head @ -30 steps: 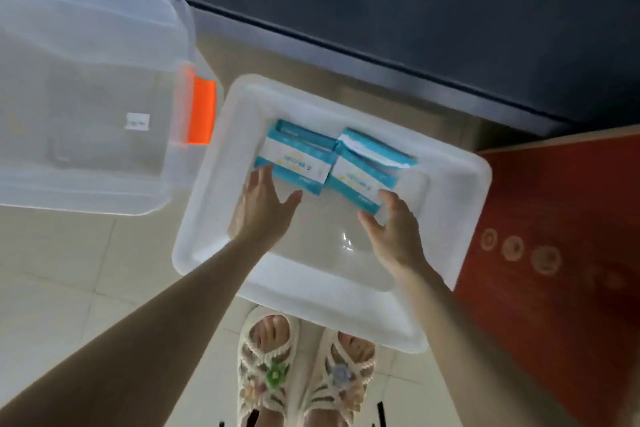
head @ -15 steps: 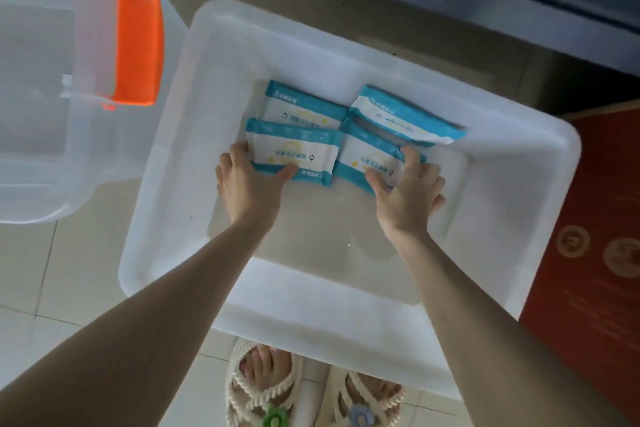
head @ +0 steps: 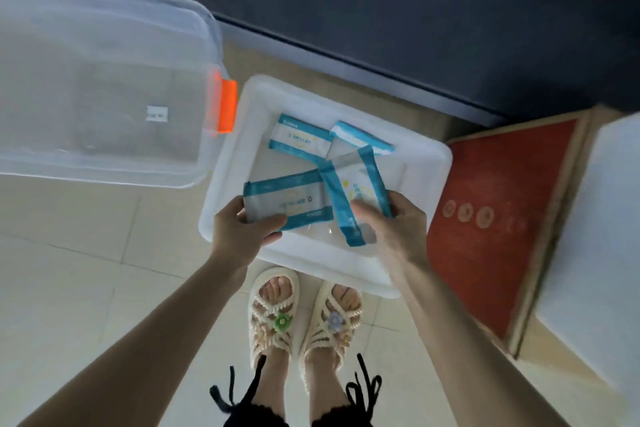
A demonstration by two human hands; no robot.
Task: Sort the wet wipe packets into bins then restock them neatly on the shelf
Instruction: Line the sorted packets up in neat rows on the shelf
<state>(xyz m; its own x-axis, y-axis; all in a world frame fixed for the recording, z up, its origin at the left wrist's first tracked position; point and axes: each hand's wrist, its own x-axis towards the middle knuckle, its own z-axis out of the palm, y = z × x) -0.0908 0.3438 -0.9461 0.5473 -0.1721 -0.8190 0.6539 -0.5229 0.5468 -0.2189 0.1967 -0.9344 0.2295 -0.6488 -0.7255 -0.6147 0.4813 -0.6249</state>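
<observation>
A white bin [head: 422,163] stands on the floor in front of my feet. My left hand [head: 242,236] grips a teal-and-white wet wipe packet [head: 287,201] by its left end, lifted above the bin. My right hand [head: 398,225] holds a second packet [head: 356,191], turned upright, its top end blurred. Two more packets lie flat on the bin's bottom: one packet [head: 298,139] at the back left and another packet [head: 360,139] at the back right.
A large clear bin [head: 104,80] with an orange latch [head: 227,106] sits to the left, touching the white bin. A red mat [head: 502,201] lies on the right beside a white object [head: 602,253]. A dark wall base runs along the back. Pale floor tiles surround my sandalled feet.
Both hands reached into the bin, each took hold of one of the front packets and lifted it. The camera has pulled back upward.
</observation>
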